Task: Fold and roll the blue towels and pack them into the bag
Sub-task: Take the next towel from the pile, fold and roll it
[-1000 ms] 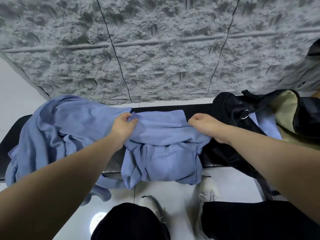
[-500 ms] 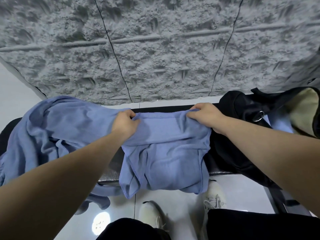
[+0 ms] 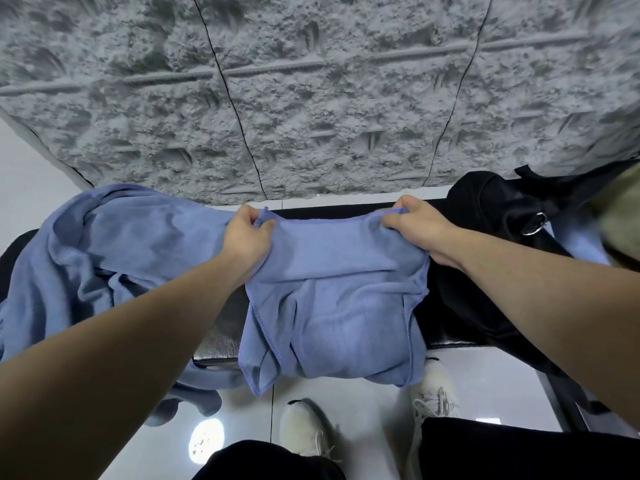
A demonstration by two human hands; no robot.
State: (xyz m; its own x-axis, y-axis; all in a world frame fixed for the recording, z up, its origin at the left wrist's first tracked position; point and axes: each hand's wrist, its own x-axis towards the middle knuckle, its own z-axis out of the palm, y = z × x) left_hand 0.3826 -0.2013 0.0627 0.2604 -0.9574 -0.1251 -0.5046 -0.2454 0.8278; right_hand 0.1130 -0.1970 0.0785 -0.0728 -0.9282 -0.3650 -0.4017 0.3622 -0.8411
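The blue towel [image 3: 332, 299] had been drawn out taut since a second earlier, far edge lifted and carried toward the wall, near half draped off the black bench [image 3: 221, 341]. That squared it for folding. Your left hand [image 3: 247, 233] and right hand [image 3: 414, 221] each pinched a far corner, arms extended. More towels [image 3: 114, 244] lay heaped left; the black bag [image 3: 491, 209] sat right.
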